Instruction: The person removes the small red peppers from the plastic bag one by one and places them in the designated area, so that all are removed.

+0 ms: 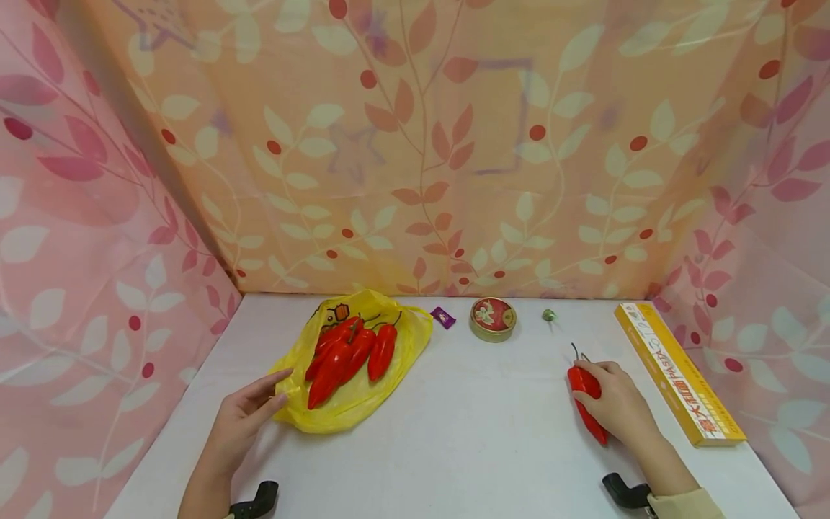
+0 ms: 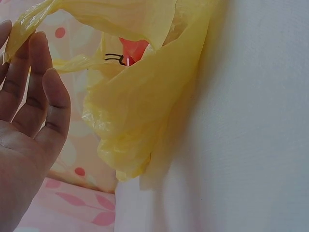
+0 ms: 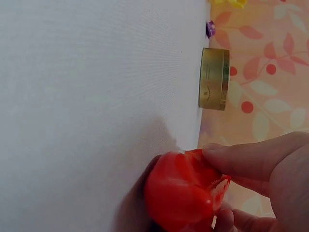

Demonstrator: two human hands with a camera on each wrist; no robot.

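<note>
A yellow plastic bag [image 1: 353, 418] lies spread at the left of the table, with several red chili peppers [image 1: 333, 371] on it. My left hand [image 1: 243, 418] pinches the bag's near left edge between thumb and fingers; the left wrist view shows a strip of the bag [image 2: 29, 24] there. At the right, my right hand [image 1: 616, 400] grips red chili pepper [image 1: 586, 418] just over the white tabletop. Two dark stems show at its top, so it may be two peppers together; I cannot tell. In the right wrist view the thumb presses on the glossy red pepper [image 3: 176, 193].
Along the back stand a purple wrapped sweet [image 1: 444, 318], a round red-and-gold tin [image 1: 493, 321] and a small green ball-shaped thing [image 1: 549, 315]. A long yellow-and-white pasta box [image 1: 681, 375] lies along the right edge. Patterned curtains [image 1: 421, 180] enclose the white table [image 1: 454, 447].
</note>
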